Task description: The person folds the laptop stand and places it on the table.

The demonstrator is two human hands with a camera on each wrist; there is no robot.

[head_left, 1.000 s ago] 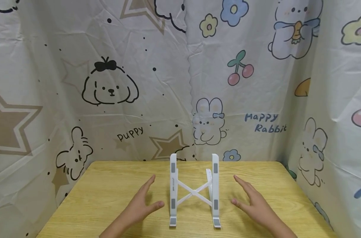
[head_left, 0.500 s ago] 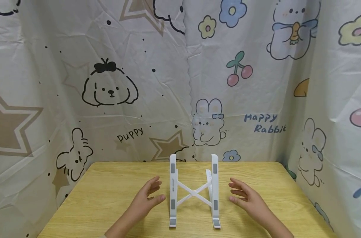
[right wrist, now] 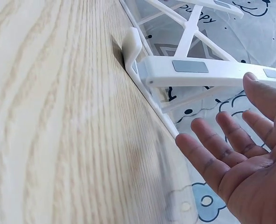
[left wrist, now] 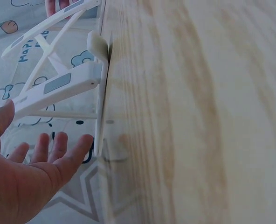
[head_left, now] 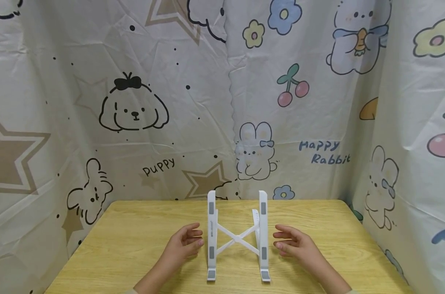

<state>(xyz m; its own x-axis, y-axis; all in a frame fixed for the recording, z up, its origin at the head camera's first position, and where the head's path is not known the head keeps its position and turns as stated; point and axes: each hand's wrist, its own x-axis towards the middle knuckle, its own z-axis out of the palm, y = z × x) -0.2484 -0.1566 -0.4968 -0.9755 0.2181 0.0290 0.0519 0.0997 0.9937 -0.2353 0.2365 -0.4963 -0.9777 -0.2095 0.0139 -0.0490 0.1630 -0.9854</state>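
Observation:
A white folding laptop stand (head_left: 211,224) stands unfolded on the table, with grey pads on its two long arms and crossed bars between them. My left hand (head_left: 185,241) is just left of it, fingers loosely bent, holding nothing. On the other side, my right hand (head_left: 295,241) faces the right arm with its thumb and fingers apart. In the left wrist view, the left thumb (left wrist: 3,116) overlaps the end of the near arm. The right wrist view shows the palm turned up beside the stand (right wrist: 222,72), the thumb tip right at its arm.
The wood-grain table (head_left: 134,228) extends around the stand to both sides. Behind it and along the sides hangs a pale printed curtain (head_left: 193,134) with puppies, rabbits, stars and flowers.
Both hands have moved inward toward the stand, and their fingers have gone from straighter to more bent. The stand has stayed in place; the head view has shifted slightly.

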